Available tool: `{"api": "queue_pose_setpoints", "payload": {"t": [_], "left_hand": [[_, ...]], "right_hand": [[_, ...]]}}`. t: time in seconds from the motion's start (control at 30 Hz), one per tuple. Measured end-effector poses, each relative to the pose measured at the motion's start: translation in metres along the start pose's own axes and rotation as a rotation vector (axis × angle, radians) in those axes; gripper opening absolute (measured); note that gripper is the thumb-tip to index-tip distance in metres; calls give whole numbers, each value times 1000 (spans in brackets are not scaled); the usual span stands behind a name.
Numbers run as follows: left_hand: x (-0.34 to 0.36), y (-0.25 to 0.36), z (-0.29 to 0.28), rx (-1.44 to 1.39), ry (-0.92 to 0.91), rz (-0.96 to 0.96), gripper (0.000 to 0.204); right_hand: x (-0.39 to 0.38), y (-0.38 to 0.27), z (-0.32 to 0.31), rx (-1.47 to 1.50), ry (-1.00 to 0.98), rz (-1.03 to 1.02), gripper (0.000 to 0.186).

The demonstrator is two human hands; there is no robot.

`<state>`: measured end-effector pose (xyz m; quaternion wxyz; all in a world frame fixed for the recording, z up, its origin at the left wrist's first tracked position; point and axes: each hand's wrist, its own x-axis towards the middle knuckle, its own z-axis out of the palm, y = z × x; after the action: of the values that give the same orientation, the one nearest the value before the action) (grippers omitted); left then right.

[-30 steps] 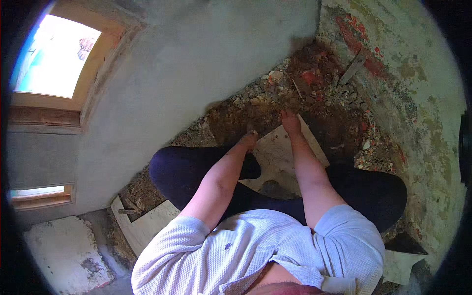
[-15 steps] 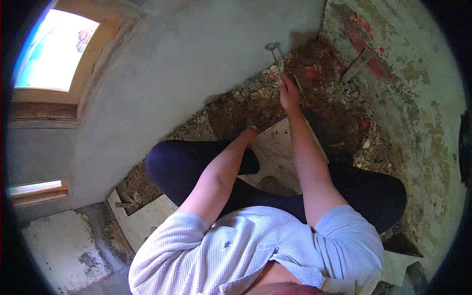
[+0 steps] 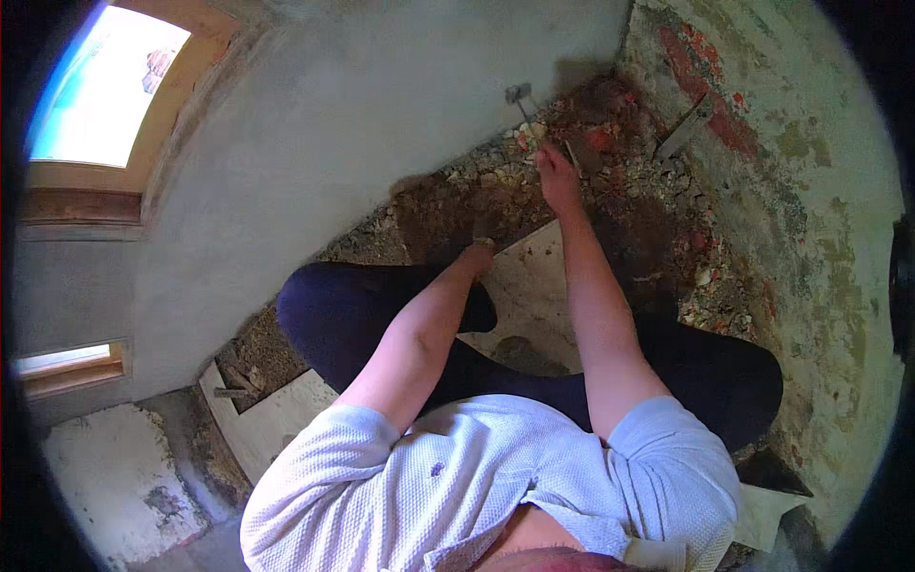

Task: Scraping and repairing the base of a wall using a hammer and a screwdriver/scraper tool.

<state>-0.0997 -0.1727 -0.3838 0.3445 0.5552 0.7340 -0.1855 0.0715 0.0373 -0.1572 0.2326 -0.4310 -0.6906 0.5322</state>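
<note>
My right hand is closed around the handle of a hammer, whose metal head is raised in front of the grey wall, above the rubble by the corner. Lower and to the left, my left hand is closed at the near side of the dug-out dirt, beside a pale board. A blurred, dark shape shows just beyond its fingers; what this hand grips is too unclear to name. Both forearms reach forward between my crossed legs.
Broken masonry and reddish brick bits line the bases of both walls. A flat strip of wood or metal leans against the peeling right wall. A wood-framed window is at upper left. More pale boards lie beside my legs.
The hammer's head has tipped slightly to the left, and my right hand has turned a little with it. My left hand stays low in nearly the same place.
</note>
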Motion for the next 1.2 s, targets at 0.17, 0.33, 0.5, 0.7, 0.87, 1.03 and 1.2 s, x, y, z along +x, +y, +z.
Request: {"api": "queue_pose_setpoints", "payload": {"t": [0.17, 0.33, 0.5, 0.7, 0.87, 1.03, 1.2], "left_hand": [[22, 38, 14, 35, -57, 158, 41], [6, 100, -32, 291, -372, 263, 37], [16, 68, -27, -426, -125, -54, 54], [-1, 12, 4, -165, -186, -79, 39], [14, 79, -1, 577, -265, 528, 24], [21, -35, 23, 7, 10, 68, 67], [25, -1, 7, 189, 77, 239, 54]], "right_hand": [[-13, 41, -19, 76, 174, 6, 48], [-76, 200, -18, -415, -133, 326, 39], [-20, 166, -9, -607, 128, -172, 40], [-2, 7, -6, 115, 46, 34, 51], [-7, 120, -10, 53, 165, -20, 52], [-35, 150, 45, -292, -131, 327, 49], [8, 94, 32, -346, 37, 63, 48]]}}
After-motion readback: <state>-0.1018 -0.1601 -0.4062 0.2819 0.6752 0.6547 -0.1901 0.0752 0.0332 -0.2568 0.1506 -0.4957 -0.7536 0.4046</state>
